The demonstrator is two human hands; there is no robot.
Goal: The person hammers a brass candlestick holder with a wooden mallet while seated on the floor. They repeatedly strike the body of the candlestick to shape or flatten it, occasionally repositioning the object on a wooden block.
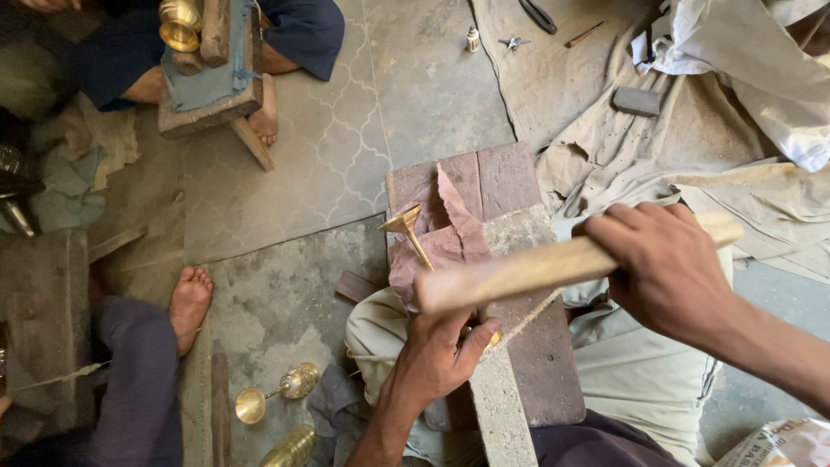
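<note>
My right hand [670, 268] grips a flat wooden stick [519, 272] that reaches left across the wooden block [510, 186]. Under the stick, my left hand [437, 355] holds the lower end of a slim brass stem [418, 245] with a small cone-shaped cup at its top. The brass piece lies on a reddish cloth [458, 233] spread over the block. A thin cord [527, 318] runs from near my left thumb toward the right.
Brass goblet-like pieces [275, 391] lie on the floor at lower left. Another person's bare foot [188, 303] is beside them. At the top left, a second person sits behind a wooden block [212, 95] with brass cups [180, 24]. Cloths and small tools cover the upper right.
</note>
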